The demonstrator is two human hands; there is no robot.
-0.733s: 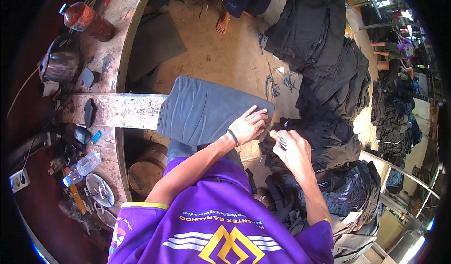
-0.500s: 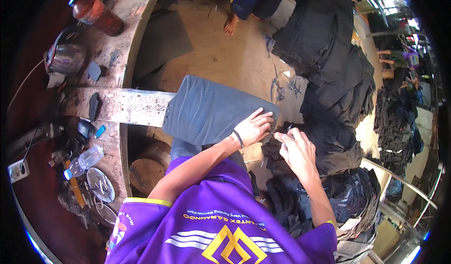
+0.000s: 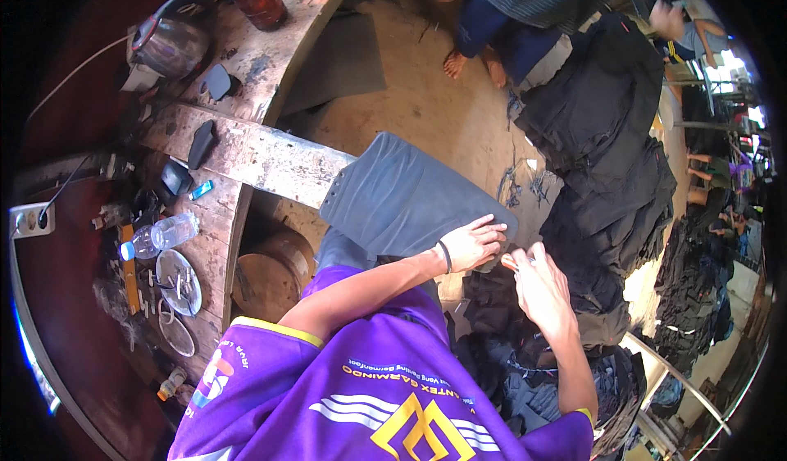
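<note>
A dark grey piece of cloth (image 3: 410,190) lies spread over the end of a pale board, its left edge dotted with small holes or marks. My left hand (image 3: 474,244), a dark band at its wrist, rests on the cloth's near right corner with fingers stretched out. Just to its right, my right hand (image 3: 541,285) is closed in a pinch beside that corner. Whatever sits between those fingers is too small to make out. Beneath and beyond my right hand is a heap of black cloth (image 3: 602,240).
A worn wooden bench (image 3: 287,162) at left bears an electric kettle (image 3: 172,43), a jar of red liquid (image 3: 256,6), plastic bottles (image 3: 175,230) and a round dish (image 3: 179,281). Ahead stands a barefoot person (image 3: 508,35). Further black cloth piles (image 3: 693,272) lie at right.
The whole view has shifted, so the bench and cloth appear further right. My left hand stays on the cloth. A dark tip seen above my right hand before no longer shows.
</note>
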